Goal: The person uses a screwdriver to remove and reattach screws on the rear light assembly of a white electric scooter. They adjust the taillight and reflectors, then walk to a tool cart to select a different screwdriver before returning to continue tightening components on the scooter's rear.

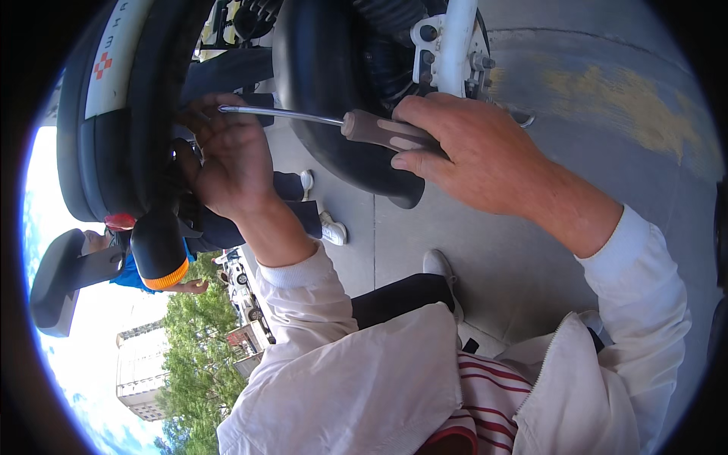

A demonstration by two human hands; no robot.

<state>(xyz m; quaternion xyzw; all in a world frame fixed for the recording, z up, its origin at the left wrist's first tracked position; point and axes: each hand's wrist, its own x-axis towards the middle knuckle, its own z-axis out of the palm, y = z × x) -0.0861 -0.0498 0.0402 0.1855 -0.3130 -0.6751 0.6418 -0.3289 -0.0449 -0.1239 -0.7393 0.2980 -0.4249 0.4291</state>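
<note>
My right hand [485, 152] grips a screwdriver [387, 132] by its brown and grey handle. The shaft points left, and its tip overlaps the fingers of my left hand [235, 163] in this view; I cannot tell whether they touch. That left hand is palm up beneath the dark tail section [106, 152] of a motorcycle, fingers and thumb apart, with the fingertips partly lost in shadow. Close below it is a black turn signal [159, 254] with an orange lens. A black tyre [318, 98] stands behind the screwdriver shaft.
A white frame tube with a bolted bracket [455, 53] is beyond my right hand. White shoes [334, 227] and dark trouser legs belong to another person behind the tail. Grey pavement [531, 250] lies to the right. Trees [201, 341], parked vehicles and a building appear at lower left.
</note>
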